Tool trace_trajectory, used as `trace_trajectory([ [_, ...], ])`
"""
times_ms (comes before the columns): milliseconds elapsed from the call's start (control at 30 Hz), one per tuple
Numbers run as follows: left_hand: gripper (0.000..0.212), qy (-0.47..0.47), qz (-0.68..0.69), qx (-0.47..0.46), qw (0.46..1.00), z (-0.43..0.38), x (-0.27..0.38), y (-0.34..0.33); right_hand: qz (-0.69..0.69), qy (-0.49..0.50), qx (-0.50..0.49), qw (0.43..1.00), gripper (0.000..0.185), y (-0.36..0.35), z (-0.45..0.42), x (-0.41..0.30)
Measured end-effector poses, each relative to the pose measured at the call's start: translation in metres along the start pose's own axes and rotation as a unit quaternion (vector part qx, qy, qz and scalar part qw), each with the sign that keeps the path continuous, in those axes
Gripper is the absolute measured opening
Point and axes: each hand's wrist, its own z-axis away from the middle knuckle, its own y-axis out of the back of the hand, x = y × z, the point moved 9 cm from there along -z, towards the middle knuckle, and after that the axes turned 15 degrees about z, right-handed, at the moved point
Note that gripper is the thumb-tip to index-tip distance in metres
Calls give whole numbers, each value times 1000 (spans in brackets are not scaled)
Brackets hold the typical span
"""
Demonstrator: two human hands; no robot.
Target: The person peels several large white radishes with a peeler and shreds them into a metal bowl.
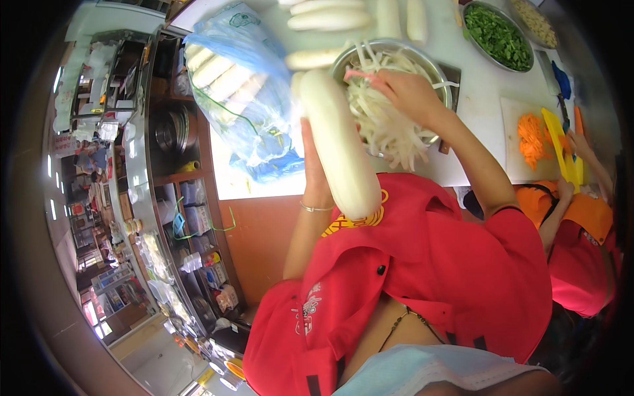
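Observation:
My left hand (311, 158) is wrapped around a large peeled white radish (339, 148), which stands tilted in front of my chest. My right hand (408, 96) is over a round metal bowl (443, 74), its fingers closed on a small pink tool (361, 75) whose working end I cannot make out. Long pale radish strips (391, 123) fill the bowl, and some hang over its near rim. Behind the bowl several more white radishes (329, 20) lie on the white worktop. Others (218, 74) lie in a blue-tinted plastic bag (267, 123) at the left.
To the right, a co-worker's hands (577, 146) hold a yellow slicer (559, 148) above a cutting board (512, 116) with shredded carrot (530, 141). Chopped greens fill a metal bowl (530, 62) at the upper right; a knife (552, 72) lies near it. Shelves (171, 178) stand at the left.

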Motion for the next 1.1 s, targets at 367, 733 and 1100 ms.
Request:
trace_trajectory([
  [367,73,-43,35,58,997,-21,18,31,9,265,113,957,24,64,113,-119],
  [733,72,-43,23,36,998,-15,17,31,-33,298,81,951,25,62,96,-132],
  [1100,70,-69,-29,69,995,2,22,5,22,180,100,978,23,50,54,-83],
])
